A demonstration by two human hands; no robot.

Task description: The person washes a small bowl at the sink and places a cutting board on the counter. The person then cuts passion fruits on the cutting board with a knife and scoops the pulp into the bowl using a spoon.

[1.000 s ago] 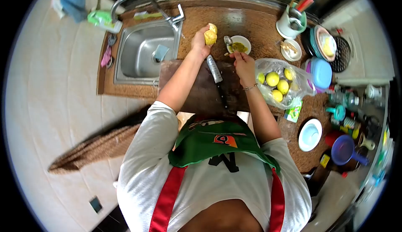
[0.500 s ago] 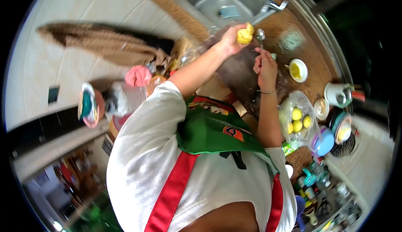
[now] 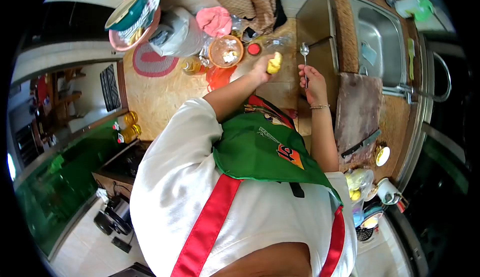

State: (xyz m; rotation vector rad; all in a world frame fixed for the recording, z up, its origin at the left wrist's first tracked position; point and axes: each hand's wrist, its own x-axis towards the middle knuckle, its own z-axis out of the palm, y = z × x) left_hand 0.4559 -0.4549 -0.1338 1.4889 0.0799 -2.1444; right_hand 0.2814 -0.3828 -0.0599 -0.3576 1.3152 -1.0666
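My left hand (image 3: pixel 262 70) is closed round a yellow fruit piece (image 3: pixel 274 63), which looks like squeezed lemon halves. In my right hand (image 3: pixel 313 84) I grip a metal spoon (image 3: pixel 305 52) by its handle, bowl end up. Both hands are over the floor area between the counter and the low clutter, a short gap apart. Left of my left hand is an orange-rimmed basket (image 3: pixel 226 52) with pale scraps in it. To the right, a knife (image 3: pixel 361 144) lies on the dark cutting board (image 3: pixel 357 109), beside a small white bowl (image 3: pixel 382 155) with yellow contents.
A steel sink (image 3: pixel 380 42) with a faucet is set in the counter at the upper right. A plastic bag of lemons (image 3: pixel 358 181) sits near the board. Stacked basins (image 3: pixel 132 14), a pink bag (image 3: pixel 214 21) and a red-lidded jar (image 3: pixel 254 49) are farther left.
The view has swung left, away from the counter. My right hand has left the small bowl and lifted the spoon. My left hand still holds the yellow fruit.
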